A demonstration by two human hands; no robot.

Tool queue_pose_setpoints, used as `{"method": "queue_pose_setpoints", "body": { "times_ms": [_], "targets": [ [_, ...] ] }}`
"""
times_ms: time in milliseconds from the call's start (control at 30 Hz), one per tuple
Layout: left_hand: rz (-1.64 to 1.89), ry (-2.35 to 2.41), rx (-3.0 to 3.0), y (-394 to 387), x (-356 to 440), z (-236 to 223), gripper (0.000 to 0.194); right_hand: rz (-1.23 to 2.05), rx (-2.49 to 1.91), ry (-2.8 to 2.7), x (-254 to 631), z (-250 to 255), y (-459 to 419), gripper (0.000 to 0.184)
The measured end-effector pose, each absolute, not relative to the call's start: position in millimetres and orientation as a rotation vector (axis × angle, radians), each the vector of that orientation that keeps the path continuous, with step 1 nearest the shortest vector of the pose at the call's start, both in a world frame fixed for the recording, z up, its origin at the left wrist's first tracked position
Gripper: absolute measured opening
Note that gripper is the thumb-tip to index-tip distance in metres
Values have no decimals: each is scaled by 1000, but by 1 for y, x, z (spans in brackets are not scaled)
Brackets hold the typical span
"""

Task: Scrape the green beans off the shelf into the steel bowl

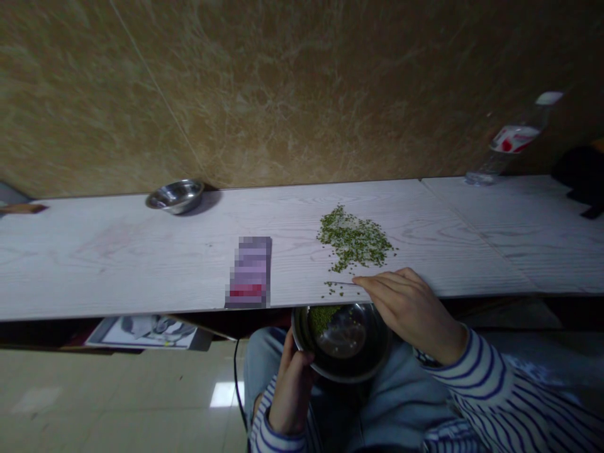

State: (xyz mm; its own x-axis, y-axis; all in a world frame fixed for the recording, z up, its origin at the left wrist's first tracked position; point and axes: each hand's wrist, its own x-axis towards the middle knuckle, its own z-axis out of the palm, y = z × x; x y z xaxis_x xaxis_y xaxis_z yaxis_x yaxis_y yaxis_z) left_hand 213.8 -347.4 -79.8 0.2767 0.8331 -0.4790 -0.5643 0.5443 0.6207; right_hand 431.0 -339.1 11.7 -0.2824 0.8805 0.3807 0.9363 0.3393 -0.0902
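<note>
My left hand (293, 384) grips the left rim of a metal bowl (346, 371), thumb over the edge. The bowl is below the front edge of the table, above my lap, with small green beans (323, 319) inside on its left. Closed fingers of my right hand (408, 308) hold a thin, flat, card-like piece (342, 282) against the tabletop; most of it is hidden. A few loose beans lie by its edge. Beyond it, a spread of green beans (353, 239) lies on the white wood-grain table (292, 220).
A blurred-out phone-like flat object (250, 270) lies left of the beans at the front edge. A small metal bowl (177, 196) stands by the wall. At the right back is a clear plastic bottle (507, 141), beside a dark item (580, 179). A drawer (146, 332) sits under the table.
</note>
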Motion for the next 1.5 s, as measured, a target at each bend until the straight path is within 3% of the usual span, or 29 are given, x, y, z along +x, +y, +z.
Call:
{"method": "queue_pose_setpoints", "body": {
  "times_ms": [1267,1500],
  "targets": [
    [957,872,371,-350,215,-75,61,-78,-1446,-2314,411,19,-355,28],
    [953,837,358,-351,219,-77,64,-227,-1598,-2182,437,17,-351,28]
  ]
}}
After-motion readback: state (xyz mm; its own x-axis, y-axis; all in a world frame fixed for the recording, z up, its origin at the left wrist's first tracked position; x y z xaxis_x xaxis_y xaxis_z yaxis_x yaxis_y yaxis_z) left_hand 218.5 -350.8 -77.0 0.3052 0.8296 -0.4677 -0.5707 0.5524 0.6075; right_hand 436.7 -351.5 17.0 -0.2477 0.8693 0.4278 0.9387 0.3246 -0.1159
